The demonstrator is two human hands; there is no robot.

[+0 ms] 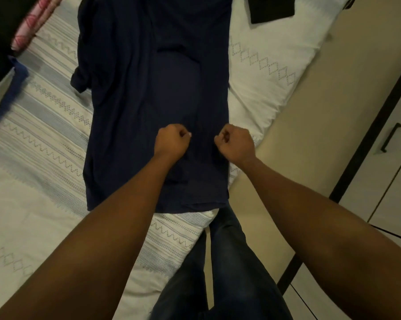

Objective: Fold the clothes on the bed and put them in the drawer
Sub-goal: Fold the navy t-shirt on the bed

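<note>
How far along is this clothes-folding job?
Early. Done: the shirt lies spread on the bed, its right side seemingly folded in already. In hand: the left hand and right hand, fingers curled, seem to pinch its middle. Left: one sleeve sticks out, a black garment and a blue garment wait, and the cabinet looks shut.
</note>
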